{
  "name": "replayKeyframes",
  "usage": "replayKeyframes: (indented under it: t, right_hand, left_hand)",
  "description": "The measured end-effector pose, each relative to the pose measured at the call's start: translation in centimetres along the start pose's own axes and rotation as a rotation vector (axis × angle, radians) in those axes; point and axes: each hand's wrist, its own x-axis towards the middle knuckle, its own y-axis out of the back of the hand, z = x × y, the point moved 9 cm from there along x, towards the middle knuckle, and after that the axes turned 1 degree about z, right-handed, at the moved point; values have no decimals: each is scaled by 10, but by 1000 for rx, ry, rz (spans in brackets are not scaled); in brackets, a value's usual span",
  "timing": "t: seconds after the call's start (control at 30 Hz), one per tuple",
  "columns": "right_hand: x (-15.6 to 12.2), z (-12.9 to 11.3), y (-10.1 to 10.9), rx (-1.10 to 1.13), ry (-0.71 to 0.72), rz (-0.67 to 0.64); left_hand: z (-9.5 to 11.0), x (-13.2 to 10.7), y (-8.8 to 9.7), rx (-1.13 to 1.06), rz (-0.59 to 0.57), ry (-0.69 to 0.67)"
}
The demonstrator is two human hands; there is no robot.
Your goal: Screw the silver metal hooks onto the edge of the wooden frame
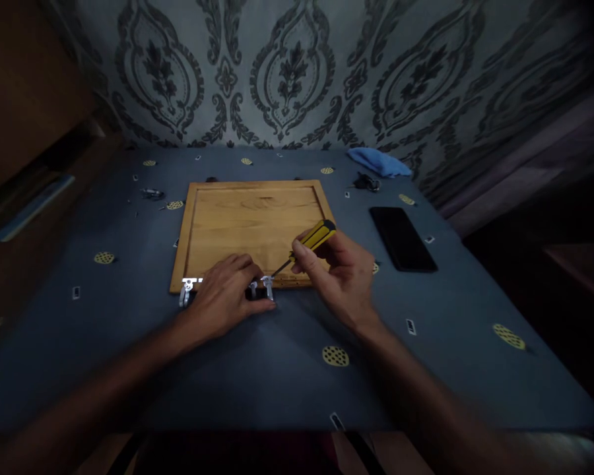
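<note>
A framed wooden board (pixel 257 224) lies flat on the table. Along its near edge runs a silver metal strip with hook-like parts (pixel 187 287), partly hidden by my left hand (pixel 228 290). That hand is closed over the strip, fingers on the board side and thumb along the near side, holding it against the edge. In my right hand (pixel 344 277) is a yellow and black screwdriver (pixel 313 240), gripped by its handle and tilted. Its shaft points down and left, with the tip at the strip's right-hand end. Whether a screw sits under the tip is too small to tell.
A black phone (pixel 402 239) lies right of the board. Behind it are a small dark object (pixel 366 183) and a blue cloth (pixel 379 162). Small metal pieces (pixel 152 194) lie at left. A patterned wall (pixel 292 72) rises behind the cloth-covered table (pixel 129 356).
</note>
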Motion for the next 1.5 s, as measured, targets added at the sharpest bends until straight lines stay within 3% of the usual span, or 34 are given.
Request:
replayKeyframes:
  t: [0.27,0.67,0.9,1.07,1.27,1.5]
  right_hand:
    - [-12,6,4,-28,-14,17]
    - [-12,-4,5,-71,86,16]
    - [-15,0,2,-48,49,4]
    - [-17,-10,1,-135,151,-44]
    - [-36,-12,10,-62,197,-91]
    - [-56,-9,14,-133,132,-188]
  left_hand:
    - [0,-1,0,10,8,-6]
    - [-2,0,-3,-11,-48,50]
    - [-2,-1,-2,-21,-26,31]
    - [-2,-1,-3,-18,-39,36]
    - [0,-2,-3,-8,-14,22]
    - [2,-6,-2,-17,47,-30]
